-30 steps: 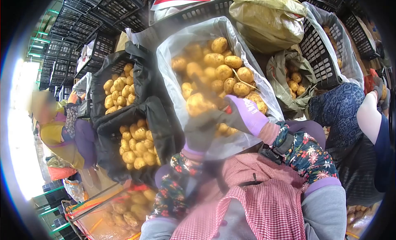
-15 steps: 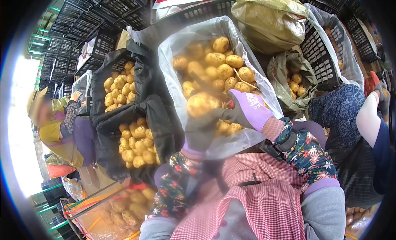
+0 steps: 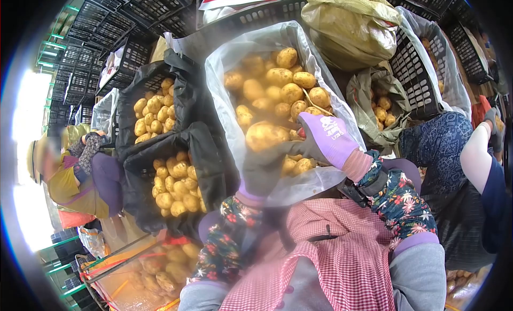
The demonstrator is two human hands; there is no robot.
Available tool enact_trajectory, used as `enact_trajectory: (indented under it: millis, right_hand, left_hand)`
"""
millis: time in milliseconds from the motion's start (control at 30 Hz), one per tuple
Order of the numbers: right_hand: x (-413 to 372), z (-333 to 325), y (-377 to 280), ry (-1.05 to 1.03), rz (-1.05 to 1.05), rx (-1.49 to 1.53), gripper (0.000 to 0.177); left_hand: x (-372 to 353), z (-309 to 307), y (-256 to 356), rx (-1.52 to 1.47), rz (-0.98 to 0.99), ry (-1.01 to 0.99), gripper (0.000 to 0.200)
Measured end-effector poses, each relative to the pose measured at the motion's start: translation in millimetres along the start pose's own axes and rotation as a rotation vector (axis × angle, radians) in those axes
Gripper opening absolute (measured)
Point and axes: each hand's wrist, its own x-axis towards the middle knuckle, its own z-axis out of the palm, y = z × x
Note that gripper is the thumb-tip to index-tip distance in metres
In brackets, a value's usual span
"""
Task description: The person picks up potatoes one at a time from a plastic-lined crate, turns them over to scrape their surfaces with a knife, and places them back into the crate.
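Note:
My left hand (image 3: 263, 169), in a dark-palmed glove with a purple cuff, is closed round a large potato (image 3: 267, 135) from below. My right hand (image 3: 325, 141), in a purple glove with dark fingers, is bent close to the potato's right side. Between its thumb and fingers shows a small red thing (image 3: 302, 133), too little of it to name. Both hands are above a crate lined with a white plastic sheet (image 3: 227, 57), which holds many potatoes (image 3: 291, 92). A blur on the lens veils the potato and left hand.
Left stand two black-lined crates of potatoes (image 3: 176, 189), with a bag of potatoes (image 3: 160, 271) below. A tan sack (image 3: 350, 30) and a green bag of potatoes (image 3: 368, 78) lie right. One person (image 3: 80, 177) sits left, another (image 3: 443, 145) right. Black crates (image 3: 155, 12) are stacked behind.
The potato and both my hands have shifted very slightly right, the grip staying the same. The person at the left has leaned and drawn their arm in.

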Motion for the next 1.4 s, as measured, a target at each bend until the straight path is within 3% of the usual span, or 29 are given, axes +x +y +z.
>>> enact_trajectory:
  millis: [100,267,400,433,533,600,633,700,867,967,1000,1033,1100,1167,1267,1367,1400]
  right_hand:
    - [0.5,-0.2,1.3,-0.004,-0.021,0.025,0.061]
    - [2.5,18.8,16.6,0.030,-0.188,-0.020,0.055]
    - [-0.5,14.1,9.2,0.077,-0.103,0.071,0.051]
    - [-1.1,7.5,7.3,0.076,-0.060,0.092,0.051]
    - [-3.4,-0.8,6.3,0.120,-0.045,0.134,0.046]
    - [-3.5,5.0,8.7,0.144,-0.105,0.081,0.044]
    - [-4.8,13.1,8.1,0.202,-0.194,0.045,0.042]
    - [-3.9,18.2,4.3,0.242,-0.272,0.000,0.040]
    - [-5.5,23.3,0.1,0.241,-0.365,-0.156,0.037]
    - [6.4,31.6,16.7,0.250,-0.253,-0.173,0.015]
    - [15.4,23.0,26.4,0.220,-0.135,-0.203,0.015]
    - [11.7,23.5,27.2,0.255,-0.178,-0.166,0.016]
    - [1.8,16.4,19.9,0.281,-0.246,-0.101,0.024]
    - [-3.6,21.5,-1.5,0.286,-0.263,0.022,0.040]
    - [0.8,20.9,5.0,0.264,-0.367,-0.053,0.038]
    - [2.0,24.8,13.9,0.267,-0.447,-0.087,0.036]
    - [1.4,26.7,13.5,0.263,-0.456,-0.108,0.035]
  left_hand:
    - [-1.8,-4.7,-2.5,-0.062,-0.017,-0.005,0.016]
    - [-7.7,-18.5,-7.9,0.242,-0.092,0.021,0.020]
    - [-2.1,-6.5,-1.3,0.343,-0.102,0.081,0.021]
    - [-2.5,-10.2,-7.8,0.334,-0.044,0.088,0.021]
    - [6.7,-0.3,-1.1,-0.124,-0.082,0.295,0.027]
    - [8.8,-4.3,-2.6,0.039,-0.075,0.383,0.037]
    - [6.2,-15.4,-12.5,0.430,-0.026,0.368,0.043]
    - [2.7,-19.2,-16.4,0.781,0.041,0.313,0.049]
    - [-1.5,-13.7,-14.5,0.678,-0.041,0.267,0.053]
    - [3.4,3.3,6.7,0.764,-0.022,0.265,0.056]
    - [4.1,6.6,9.4,0.714,-0.017,0.275,0.058]
    - [6.2,5.2,3.7,0.513,-0.032,0.296,0.059]
    - [8.9,4.3,-8.7,0.408,-0.046,0.342,0.062]
    - [2.4,-3.0,-9.4,0.652,-0.086,0.362,0.065]
    - [5.7,14.4,9.2,0.837,0.014,0.364,0.067]
    - [-1.7,-6.3,-5.6,0.885,-0.086,0.234,0.069]
    - [-2.9,-7.1,-6.4,0.693,-0.135,0.246,0.068]
